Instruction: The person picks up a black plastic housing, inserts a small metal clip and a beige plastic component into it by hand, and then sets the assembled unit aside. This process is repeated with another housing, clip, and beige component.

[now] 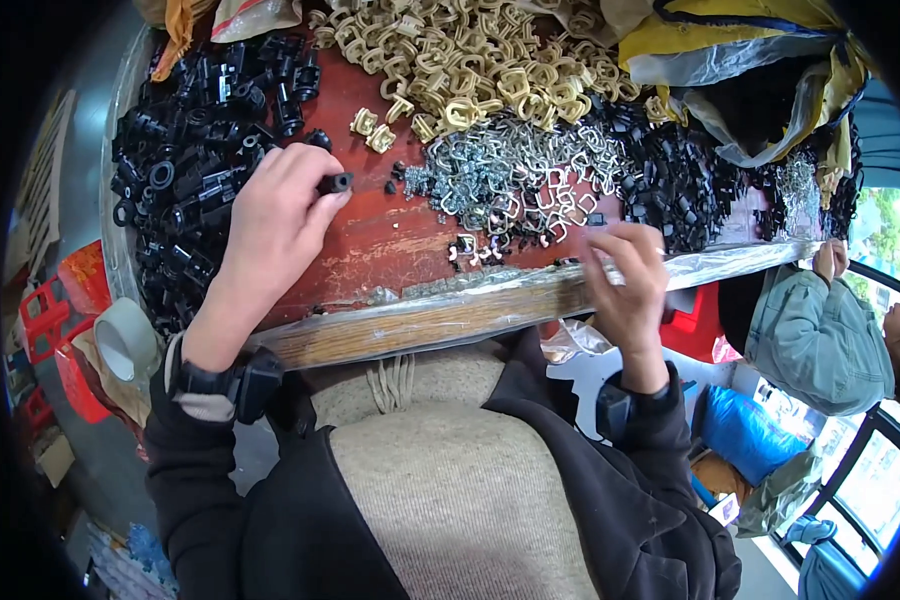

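Observation:
My left hand (282,215) is over the left part of the red tabletop, its fingers closed round a short black cylindrical plastic part (341,183) whose hollow end shows by the thumb. Black tubular fittings (185,185) lie heaped beside and beneath that hand. At the wooden front edge, my right hand (630,280) has its thumb and index finger brought together at the tips. Whatever may be between them is too small to make out. Just beyond those fingertips are a small black piece (596,218) and a pile of bent metal clips (565,200).
Beige plastic clamps (470,60) are heaped at the back. Small black parts (670,175) spread to the right, below a yellow bag (740,45). Plastic-wrapped wooden edging (420,330) runs before me. A roll of tape (125,340) hangs at left; a co-worker (820,330) sits at right.

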### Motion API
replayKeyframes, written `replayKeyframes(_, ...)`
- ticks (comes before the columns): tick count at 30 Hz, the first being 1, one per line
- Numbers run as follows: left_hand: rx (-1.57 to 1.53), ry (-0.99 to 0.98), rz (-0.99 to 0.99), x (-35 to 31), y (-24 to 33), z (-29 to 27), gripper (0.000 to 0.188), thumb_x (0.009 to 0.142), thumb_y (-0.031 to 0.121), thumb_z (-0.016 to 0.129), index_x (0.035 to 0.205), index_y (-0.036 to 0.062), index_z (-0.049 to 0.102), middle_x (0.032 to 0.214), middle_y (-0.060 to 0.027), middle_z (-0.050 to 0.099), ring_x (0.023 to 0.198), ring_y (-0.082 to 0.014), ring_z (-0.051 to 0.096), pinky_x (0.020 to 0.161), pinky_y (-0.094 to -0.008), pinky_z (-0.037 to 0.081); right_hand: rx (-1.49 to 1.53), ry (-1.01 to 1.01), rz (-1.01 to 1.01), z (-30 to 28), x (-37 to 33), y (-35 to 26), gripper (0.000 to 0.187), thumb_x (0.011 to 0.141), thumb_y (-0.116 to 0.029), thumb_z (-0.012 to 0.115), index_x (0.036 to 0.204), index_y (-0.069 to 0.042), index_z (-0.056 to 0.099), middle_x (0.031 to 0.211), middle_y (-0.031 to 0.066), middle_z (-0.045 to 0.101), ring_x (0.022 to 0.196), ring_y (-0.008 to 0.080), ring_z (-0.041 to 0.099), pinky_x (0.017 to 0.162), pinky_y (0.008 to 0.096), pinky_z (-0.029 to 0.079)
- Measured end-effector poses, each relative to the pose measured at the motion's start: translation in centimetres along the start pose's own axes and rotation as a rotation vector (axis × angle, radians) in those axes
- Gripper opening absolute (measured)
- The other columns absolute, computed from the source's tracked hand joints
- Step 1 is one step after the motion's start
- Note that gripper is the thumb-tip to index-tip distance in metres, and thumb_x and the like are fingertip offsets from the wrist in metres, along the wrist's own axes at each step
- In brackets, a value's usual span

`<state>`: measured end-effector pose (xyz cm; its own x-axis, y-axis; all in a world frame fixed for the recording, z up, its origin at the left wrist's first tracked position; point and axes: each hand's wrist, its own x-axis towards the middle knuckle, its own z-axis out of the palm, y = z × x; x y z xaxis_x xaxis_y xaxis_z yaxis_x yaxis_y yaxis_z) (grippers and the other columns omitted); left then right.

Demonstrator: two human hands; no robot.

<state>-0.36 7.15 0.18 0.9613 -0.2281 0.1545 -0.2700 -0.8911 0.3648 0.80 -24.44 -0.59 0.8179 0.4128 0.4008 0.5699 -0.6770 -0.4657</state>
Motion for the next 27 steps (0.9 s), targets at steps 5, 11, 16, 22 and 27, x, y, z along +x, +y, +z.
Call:
replayKeyframes(5, -1.21, 0.023, -0.363, -2.0, 0.7, -1.0, 0.02, 0.079, 0.019, 0.056, 0.087, 0.0057, 0.044, 0.077, -0.0036, 0.052, 0.071, -0.0085, 0.052, 0.053, -0.0187, 0.041, 0.051, -0.137, -0.152, 3.1, 2.3, -2.7, 0.018, 0.061, 0.002, 0.063, 0.077, -0.004, 0.057, 0.075, 0.0071, 0.052, 0.068, 0.0236, 0.049, 0.061, 0.0324, 0.04)
replayKeyframes(11, -1.704, -0.192, -0.558, -4.1, 1.2, -1.5, 0.025, 0.084, 0.023, 0.051, 0.097, 0.0067, 0.039, 0.073, -0.0028, 0.051, 0.059, -0.0057, 0.05, 0.048, -0.0144, 0.036, -0.011, -0.218, -0.161, 6.2, 3.3, -4.0, 0.014, 0.064, -0.003, 0.062, 0.076, -0.005, 0.055, 0.073, 0.0076, 0.05, 0.068, 0.0259, 0.049, 0.06, 0.0337, 0.039)
replayKeyframes(16, -1.75, -0.196, -0.562, -5.2, 1.2, -0.4, 0.023, 0.08, 0.021, 0.057, 0.089, 0.0055, 0.044, 0.07, -0.0016, 0.051, 0.054, -0.0041, 0.047, 0.046, -0.0146, 0.034, -0.113, -0.273, -0.108, 6.5, 3.3, -4.8, 0.01, 0.067, -0.005, 0.059, 0.075, -0.004, 0.053, 0.073, 0.0084, 0.048, 0.069, 0.0269, 0.049, 0.06, 0.0346, 0.039)
replayKeyframes(22, -1.563, -0.182, -0.512, -5.0, 2.4, 0.8, 0.016, 0.074, 0.012, 0.063, 0.073, 0.0044, 0.049, 0.062, 0.0018, 0.048, 0.054, -0.0036, 0.043, 0.048, -0.0175, 0.035, -0.224, -0.292, -0.165, 7.0, 2.9, -4.3, 0.008, 0.069, -0.004, 0.054, 0.076, -0.004, 0.051, 0.073, 0.0101, 0.045, 0.068, 0.0275, 0.047, 0.061, 0.0361, 0.038)
replayKeyframes(27, -1.337, -0.253, -0.423, -3.6, 3.8, 2.0, 0.011, 0.074, 0.008, 0.061, 0.073, 0.0057, 0.051, 0.067, 0.0003, 0.049, 0.055, -0.0034, 0.044, 0.047, -0.0181, 0.036, -0.108, -0.266, -0.162, 7.0, 2.6, -3.7, 0.008, 0.07, -0.002, 0.053, 0.078, -0.003, 0.05, 0.075, 0.0112, 0.046, 0.068, 0.0283, 0.047, 0.061, 0.0351, 0.038)
